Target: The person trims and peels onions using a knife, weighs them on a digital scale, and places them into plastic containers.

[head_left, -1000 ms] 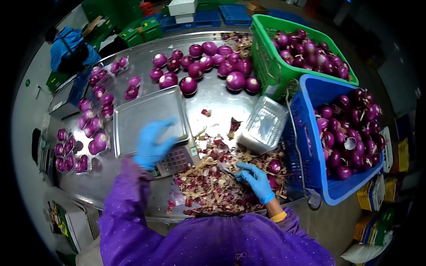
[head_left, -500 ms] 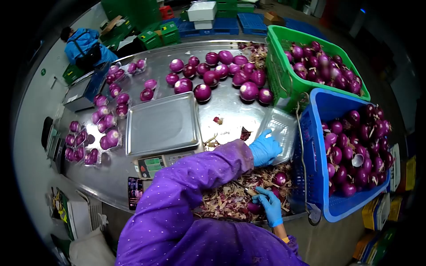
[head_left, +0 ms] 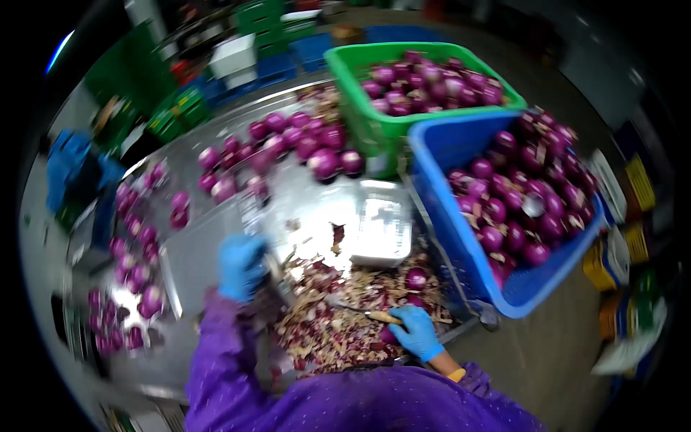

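Observation:
My left hand [head_left: 242, 266], in a blue glove and smeared by motion, is over the near right part of the metal weighing scale [head_left: 205, 252]. Its fingers look closed on a blurred clear plastic tray [head_left: 251, 210] that extends beyond them. A small knife [head_left: 380, 316] with a wooden handle is gripped in my right hand [head_left: 417, 333], also gloved in blue. The blade points left over dry onion skins [head_left: 331, 335]. Beside the right hand lie a red onion [head_left: 416, 279] and another partly hidden one [head_left: 389, 334]. Further up, more clear trays [head_left: 384, 223] rest on the table.
Peeled red onions [head_left: 324, 164] cover the far table. Packed onions [head_left: 147, 234] stand left. A green crate [head_left: 360, 126] and a blue crate [head_left: 461, 248], both full of onions, border the right side. At far left is a person in a blue jacket [head_left: 68, 165].
My left hand has moved left from the clear trays to the scale, apparently bringing one tray along. The view has turned right. My right hand still holds the knife, whose blade now shows more.

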Demonstrator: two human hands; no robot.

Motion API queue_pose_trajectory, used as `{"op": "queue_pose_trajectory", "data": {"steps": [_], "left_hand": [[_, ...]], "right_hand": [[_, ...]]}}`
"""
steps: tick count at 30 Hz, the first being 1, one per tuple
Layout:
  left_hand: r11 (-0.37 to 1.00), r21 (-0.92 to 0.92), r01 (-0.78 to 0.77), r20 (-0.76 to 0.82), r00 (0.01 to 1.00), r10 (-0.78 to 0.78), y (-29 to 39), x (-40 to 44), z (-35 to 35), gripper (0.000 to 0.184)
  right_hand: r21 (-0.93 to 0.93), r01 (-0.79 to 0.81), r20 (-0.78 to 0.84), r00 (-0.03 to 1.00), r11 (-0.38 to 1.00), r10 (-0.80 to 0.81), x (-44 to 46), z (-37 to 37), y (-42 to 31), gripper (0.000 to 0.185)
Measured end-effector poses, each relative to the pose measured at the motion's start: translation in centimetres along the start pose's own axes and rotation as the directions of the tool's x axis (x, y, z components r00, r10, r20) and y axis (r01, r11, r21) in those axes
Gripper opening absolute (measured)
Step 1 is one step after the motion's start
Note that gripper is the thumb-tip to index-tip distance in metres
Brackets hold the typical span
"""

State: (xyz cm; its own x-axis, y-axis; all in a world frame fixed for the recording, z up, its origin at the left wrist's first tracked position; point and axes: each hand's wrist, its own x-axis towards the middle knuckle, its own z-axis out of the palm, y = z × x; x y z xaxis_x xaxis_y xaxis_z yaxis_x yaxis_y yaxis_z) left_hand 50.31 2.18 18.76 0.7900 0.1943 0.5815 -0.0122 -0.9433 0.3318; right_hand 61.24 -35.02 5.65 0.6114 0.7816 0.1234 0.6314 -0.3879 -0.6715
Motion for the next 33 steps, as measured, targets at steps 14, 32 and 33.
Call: {"op": "queue_pose_trajectory", "data": {"steps": [14, 32, 33], "left_hand": [[0.963, 0.167, 0.214, 0.167, 0.956, -0.241, 0.8, 0.0, -1.4, 0.064], [0.913, -0.216, -0.345, 0.619, 0.675, 0.401, 25.4, 27.8, 26.0, 0.065], [0.923, -0.191, -0.334, 0.666, 0.646, 0.372, 26.3, 28.9, 28.3, 0.066]], "right_hand": [[-0.136, -0.112, -0.062, 0.993, 0.984, 0.104, -2.6, -2.7, 0.4, 0.052], [0.393, -0.36, 0.453, 0.876, 0.846, 0.163, 1.0, -2.9, 1.8, 0.051], [0.42, -0.282, 0.377, 0.919, 0.863, 0.117, 0.4, -4.5, 1.2, 0.055]]}}
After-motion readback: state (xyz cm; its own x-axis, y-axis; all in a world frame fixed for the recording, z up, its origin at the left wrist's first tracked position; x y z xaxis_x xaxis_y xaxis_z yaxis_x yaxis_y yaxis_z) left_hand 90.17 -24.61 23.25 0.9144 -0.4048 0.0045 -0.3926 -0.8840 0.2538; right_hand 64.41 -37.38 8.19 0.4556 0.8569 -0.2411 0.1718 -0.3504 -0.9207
